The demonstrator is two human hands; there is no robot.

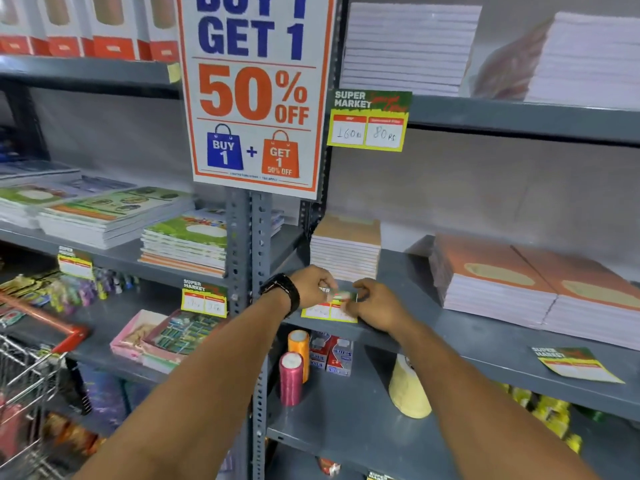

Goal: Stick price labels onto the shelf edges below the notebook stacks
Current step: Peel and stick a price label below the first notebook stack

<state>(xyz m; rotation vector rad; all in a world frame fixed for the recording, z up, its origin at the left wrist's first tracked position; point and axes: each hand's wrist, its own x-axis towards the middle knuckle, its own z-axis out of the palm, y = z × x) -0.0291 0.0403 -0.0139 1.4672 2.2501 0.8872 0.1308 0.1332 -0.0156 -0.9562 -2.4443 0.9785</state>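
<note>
Both hands, left (313, 284) and right (375, 303), pinched the top of a price label (329, 311) against the shelf edge (450, 336) below the brown notebook stack (346, 251), probably pressing its adhesive strip so it hangs facing shoppers.

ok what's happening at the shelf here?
A person is fixing a price label to the edge of the grey shelf, under the small notebook stack. Both the left hand and right hand pinch it at the top. Another label already hangs further right, below the brown notebooks.
</note>
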